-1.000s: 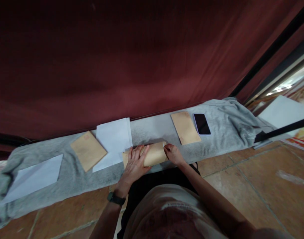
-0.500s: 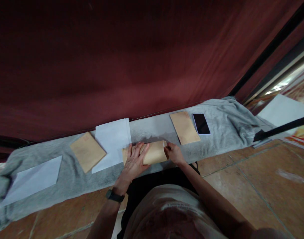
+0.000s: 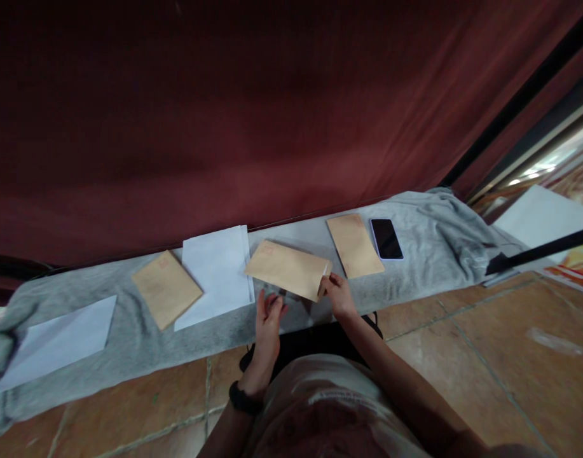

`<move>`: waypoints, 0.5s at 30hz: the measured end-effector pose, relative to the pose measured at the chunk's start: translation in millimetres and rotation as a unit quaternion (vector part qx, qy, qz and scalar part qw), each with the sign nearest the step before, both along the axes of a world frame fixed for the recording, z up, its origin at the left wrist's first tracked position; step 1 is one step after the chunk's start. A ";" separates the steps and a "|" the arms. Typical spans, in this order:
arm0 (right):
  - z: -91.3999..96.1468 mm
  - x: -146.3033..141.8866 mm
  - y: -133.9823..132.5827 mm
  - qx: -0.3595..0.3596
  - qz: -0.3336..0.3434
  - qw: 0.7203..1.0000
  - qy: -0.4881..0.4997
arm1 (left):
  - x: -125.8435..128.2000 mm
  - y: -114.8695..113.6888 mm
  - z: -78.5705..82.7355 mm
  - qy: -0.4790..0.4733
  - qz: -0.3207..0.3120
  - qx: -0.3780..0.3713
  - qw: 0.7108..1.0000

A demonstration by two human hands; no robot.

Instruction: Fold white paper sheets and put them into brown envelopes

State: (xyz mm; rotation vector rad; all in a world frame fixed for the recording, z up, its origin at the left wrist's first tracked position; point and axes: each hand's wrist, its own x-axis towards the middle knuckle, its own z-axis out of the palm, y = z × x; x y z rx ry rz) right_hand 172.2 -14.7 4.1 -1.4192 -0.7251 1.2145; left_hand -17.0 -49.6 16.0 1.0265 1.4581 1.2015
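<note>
A tan paper envelope (image 3: pixel 287 268) is held up in front of me, tilted, with a reddish print near its far left corner. My right hand (image 3: pixel 339 296) pinches it at the right end, where a pale edge shows by the flap. Apart from the envelope, my left hand (image 3: pixel 269 323) hovers just below its left half, fingers loosely spread and nothing in them. White paper sheets (image 3: pixel 213 267) lie stacked left of the envelope. A second tan envelope (image 3: pixel 167 289) overlaps their left edge.
Grey cloth (image 3: pixel 143 350) covers the long narrow surface. On it, a third envelope (image 3: pixel 355 245) lies beside a phone (image 3: pixel 386 239) at right, and a white sheet (image 3: pixel 62 340) at far left. A dark red panel (image 3: pixel 272 127) rises behind; a black bar (image 3: pixel 548 245) crosses at right.
My left hand has come off the envelope and drawn back toward me. The envelope, pressed flat and curved before, is now lifted and turned in my right hand, showing its printed face.
</note>
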 end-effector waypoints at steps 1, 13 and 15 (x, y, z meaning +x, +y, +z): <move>-0.5 -1.3 -1.0 0.000 -0.006 1.000 0.007 | 7.0 -3.8 0.3 -0.084 -0.015 -0.041 0.996; -12.7 -4.2 -6.4 0.020 -0.032 0.998 0.049 | 55.8 1.7 16.4 -0.255 -0.047 -0.156 0.953; -14.2 -2.9 -6.4 0.021 -0.019 0.998 0.047 | 53.7 7.2 17.2 -0.242 -0.049 -0.151 0.957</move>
